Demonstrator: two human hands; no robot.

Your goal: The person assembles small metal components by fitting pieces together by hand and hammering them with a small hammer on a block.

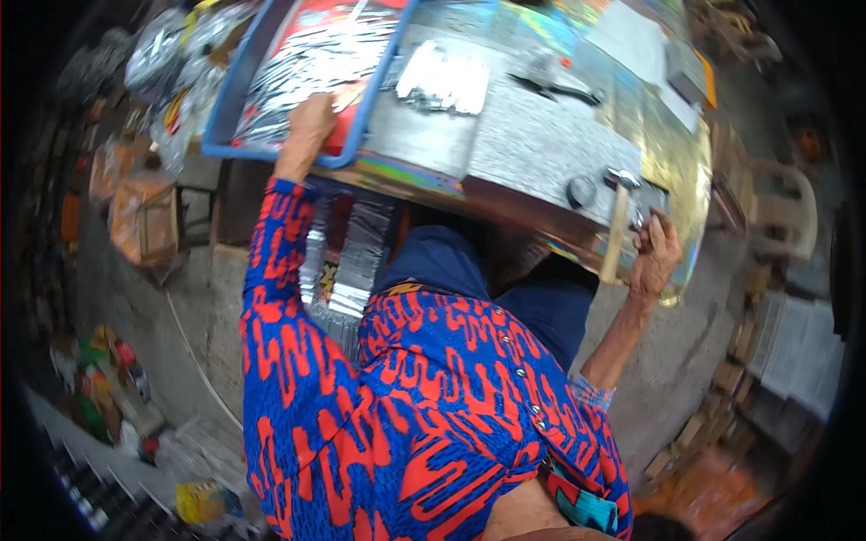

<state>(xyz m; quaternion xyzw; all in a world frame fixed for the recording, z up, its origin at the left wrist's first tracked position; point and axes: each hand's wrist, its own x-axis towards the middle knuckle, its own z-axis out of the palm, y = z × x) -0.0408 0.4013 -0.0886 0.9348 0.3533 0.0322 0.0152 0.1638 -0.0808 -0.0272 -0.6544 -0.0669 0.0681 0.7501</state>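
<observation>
My left hand (312, 119) is inside the near end of a blue plastic tray (363, 115), over a heap of thin, shiny metal strips (307, 77). Its fingers are curled and smeared by motion; what they hold, if anything, is hidden. At the bench's right front edge is my right hand (657, 254), fingers bent together beside a small dark metal piece. I cannot make out what lies between those fingertips. Just left of it lies a hammer (619, 221) with a pale wooden handle jutting over the edge. A round dark piece (581, 190) sits beside the hammer head.
More bright strips (442, 79) lie on the bench right of the tray. Behind the grey slab (550, 135) is a black-handled tool (573, 92). Plastic bags (153, 59) crowd the left, a plastic chair (794, 212) stands right, and cartons (699, 433) lie on the floor.
</observation>
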